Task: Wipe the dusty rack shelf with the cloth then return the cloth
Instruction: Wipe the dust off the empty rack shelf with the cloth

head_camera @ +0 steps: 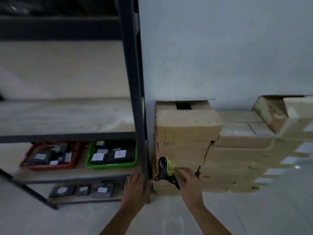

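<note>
The rack (133, 82) is dark metal with a matt painted finish, and its shelf (67, 116) boards look like pale, dull wood or pressed board. The cloth (171, 166) in the right hand (189, 182) is soft yellow-green fabric, bunched beside a black clip (162, 170) of smooth plastic. The red tray (50, 156) and green tray (111, 155) are glossy plastic. The boxes (186, 129) are matt brown cardboard. The floor (254, 217) is smooth with a faint sheen.

The middle shelf (67, 116) lies bare at nine o'clock, the rack's upright post (135, 82) and stacked cartons (186, 133) flanking a narrow gap at centre.
</note>
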